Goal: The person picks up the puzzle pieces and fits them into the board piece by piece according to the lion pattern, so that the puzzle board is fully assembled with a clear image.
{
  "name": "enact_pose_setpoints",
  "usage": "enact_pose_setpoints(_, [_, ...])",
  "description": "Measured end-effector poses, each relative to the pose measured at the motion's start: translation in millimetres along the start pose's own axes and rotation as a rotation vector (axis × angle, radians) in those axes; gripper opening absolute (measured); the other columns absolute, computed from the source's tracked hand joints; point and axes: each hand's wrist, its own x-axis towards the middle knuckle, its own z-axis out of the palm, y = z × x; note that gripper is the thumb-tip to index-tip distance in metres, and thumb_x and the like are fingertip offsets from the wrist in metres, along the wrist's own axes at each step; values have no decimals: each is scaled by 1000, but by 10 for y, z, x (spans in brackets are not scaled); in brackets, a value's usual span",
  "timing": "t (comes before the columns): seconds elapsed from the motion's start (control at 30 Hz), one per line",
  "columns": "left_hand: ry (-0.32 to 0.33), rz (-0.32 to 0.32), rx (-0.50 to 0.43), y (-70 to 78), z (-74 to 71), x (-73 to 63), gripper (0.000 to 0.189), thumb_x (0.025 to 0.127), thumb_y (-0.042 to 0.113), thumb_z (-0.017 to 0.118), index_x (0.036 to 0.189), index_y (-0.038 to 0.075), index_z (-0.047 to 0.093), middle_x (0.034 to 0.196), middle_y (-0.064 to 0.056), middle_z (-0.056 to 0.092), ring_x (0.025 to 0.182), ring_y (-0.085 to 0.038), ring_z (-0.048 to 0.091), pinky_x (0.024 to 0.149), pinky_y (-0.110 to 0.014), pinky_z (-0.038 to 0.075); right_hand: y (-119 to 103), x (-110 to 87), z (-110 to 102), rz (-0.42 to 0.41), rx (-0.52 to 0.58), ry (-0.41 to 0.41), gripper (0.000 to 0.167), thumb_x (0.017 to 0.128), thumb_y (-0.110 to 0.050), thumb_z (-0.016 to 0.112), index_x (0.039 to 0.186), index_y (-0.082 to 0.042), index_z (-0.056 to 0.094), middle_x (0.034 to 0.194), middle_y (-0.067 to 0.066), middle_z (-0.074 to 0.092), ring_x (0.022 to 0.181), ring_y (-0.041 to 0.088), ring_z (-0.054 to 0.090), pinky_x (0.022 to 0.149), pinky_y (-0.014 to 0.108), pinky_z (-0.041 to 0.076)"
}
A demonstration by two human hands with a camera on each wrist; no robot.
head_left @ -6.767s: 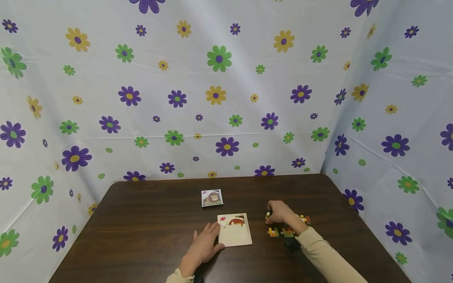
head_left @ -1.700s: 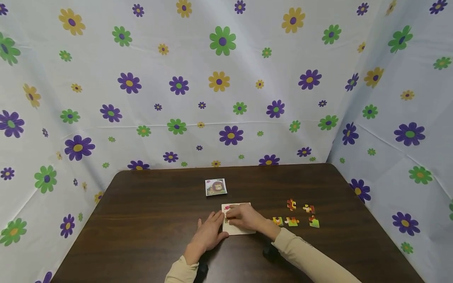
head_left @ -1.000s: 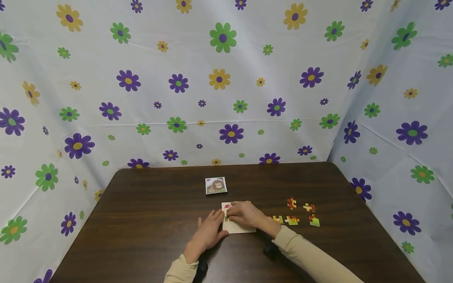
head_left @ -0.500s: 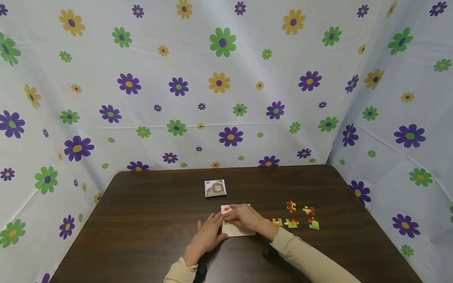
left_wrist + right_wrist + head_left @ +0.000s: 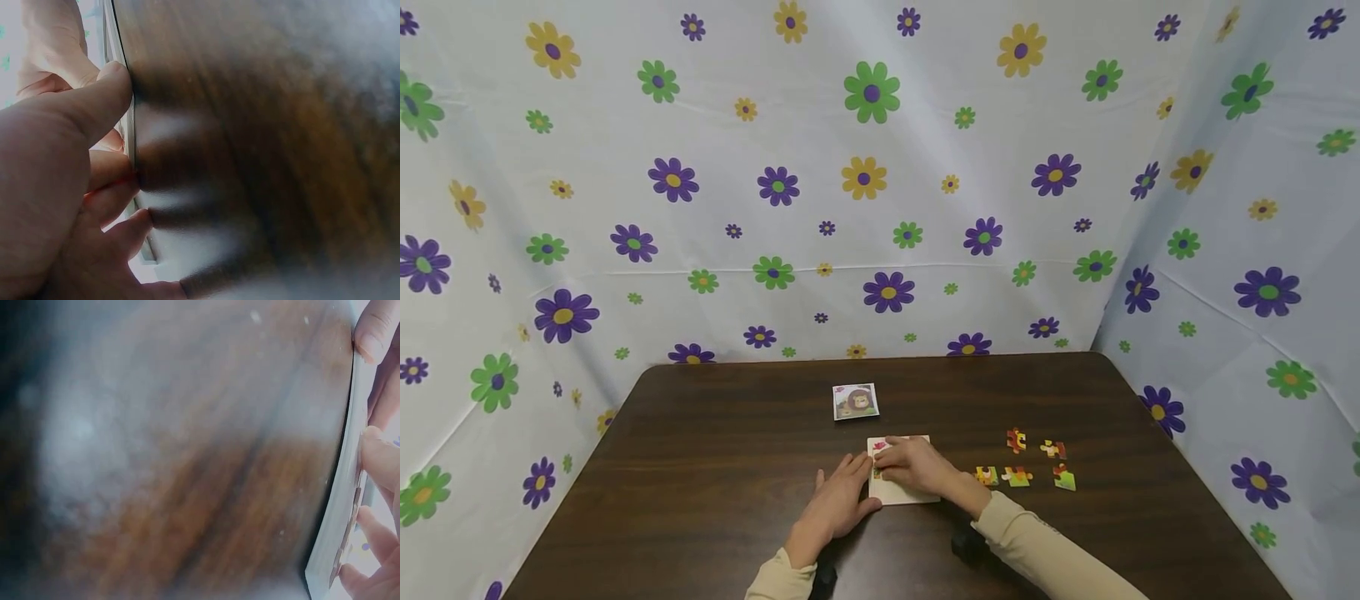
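A pale square puzzle tray (image 5: 913, 493) lies on the table, with part of a picture visible at its top left. My left hand (image 5: 837, 505) rests flat beside it, fingers spread and touching the left edge; the left wrist view shows the thumb (image 5: 111, 84) against that edge. Over the tray, my right hand (image 5: 919, 465) bends its fingers down onto a small puzzle piece (image 5: 877, 472) near the left side. Most of that piece is hidden under the fingers. In the right wrist view, right-hand fingertips (image 5: 375, 447) touch the tray's upper side.
Loose jigsaw pieces lie right of the tray: a red-orange piece (image 5: 1017, 440), a brown-and-yellow piece (image 5: 1053, 449), a green-edged piece (image 5: 1064, 478) and others. Behind the tray sits a lion picture card (image 5: 855, 402). A flowered curtain (image 5: 805, 200) hangs behind the dark table (image 5: 715, 467).
Earliest, my right hand was among the loose pieces; it has since moved left over the tray with a piece. Over the last second it has shifted only slightly there. The left hand stays at the tray.
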Motion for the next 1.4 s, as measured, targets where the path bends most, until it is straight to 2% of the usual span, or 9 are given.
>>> enact_pose_setpoints(0.17, [3, 2, 1, -2, 20, 8, 64, 88, 34, 68, 139, 1, 48, 144, -16, 45, 133, -41, 38, 91, -77, 26, -18, -10, -3, 55, -1, -19, 22, 86, -14, 71, 107, -8, 75, 109, 4, 71, 115, 34, 60, 92, 50, 46])
enact_pose_setpoints(0.27, [-11, 1, -13, -9, 54, -3, 65, 89, 35, 67, 140, 1, 47, 145, -17, 44, 133, -42, 37, 91, -77, 25, -31, -43, -12, 73, 22, -42, 21, 88, -16, 70, 107, -8, 74, 106, 2, 72, 113, 31, 61, 95, 46, 46])
enact_pose_setpoints(0.4, [-34, -10, -23, -16, 85, -24, 66, 89, 37, 67, 140, 0, 46, 145, -17, 43, 133, -42, 37, 91, -77, 25, -46, -101, -81, 100, 118, -38, 23, 89, -18, 70, 108, -5, 72, 103, 4, 72, 99, 21, 67, 86, 34, 52])
enact_pose_setpoints(0.5, [-38, -17, -13, -21, 88, -22, 66, 88, 37, 67, 140, 1, 47, 145, -16, 44, 133, -41, 37, 92, -76, 25, -38, -143, -210, 149, 164, -7, 29, 88, -20, 71, 110, -1, 71, 106, 8, 71, 94, 19, 67, 80, 32, 53])
enact_pose_setpoints(0.67, [-33, -14, -7, -16, 73, -7, 65, 88, 36, 68, 139, 1, 48, 144, -17, 45, 133, -42, 38, 92, -76, 25, 102, -272, -476, 251, 82, 44, 40, 87, -27, 72, 116, 0, 68, 115, 10, 68, 107, 26, 64, 90, 44, 50])
enact_pose_setpoints(0.77, [-28, -14, -14, -11, 60, -15, 65, 88, 36, 68, 139, 0, 48, 144, -17, 45, 133, -42, 38, 92, -76, 25, 219, -383, -597, 288, 42, 61, 43, 86, -27, 73, 119, -1, 66, 117, 11, 67, 108, 28, 62, 91, 47, 48])
enact_pose_setpoints(0.93, [-12, -11, -35, -10, 31, -29, 66, 88, 34, 68, 139, -1, 47, 144, -18, 44, 133, -42, 37, 92, -77, 23, 371, -570, -734, 298, 19, 112, 47, 86, -31, 73, 120, 1, 65, 117, 13, 66, 108, 32, 62, 90, 49, 48])
enact_pose_setpoints(1.07, [-12, -12, -42, -9, 26, -37, 66, 88, 36, 68, 139, -1, 48, 144, -18, 44, 133, -43, 37, 92, -77, 22, 482, -733, -794, 338, -27, 151, 49, 84, -33, 75, 118, 1, 65, 117, 15, 65, 108, 34, 61, 90, 51, 47])
enact_pose_setpoints(1.4, [-15, -17, -46, -10, 35, -27, 66, 88, 36, 68, 139, 0, 48, 145, -17, 44, 133, -43, 37, 92, -78, 22, 637, -1068, -935, 604, -143, 167, 40, 81, -19, 77, 112, 4, 67, 110, 20, 63, 100, 38, 60, 86, 53, 47])
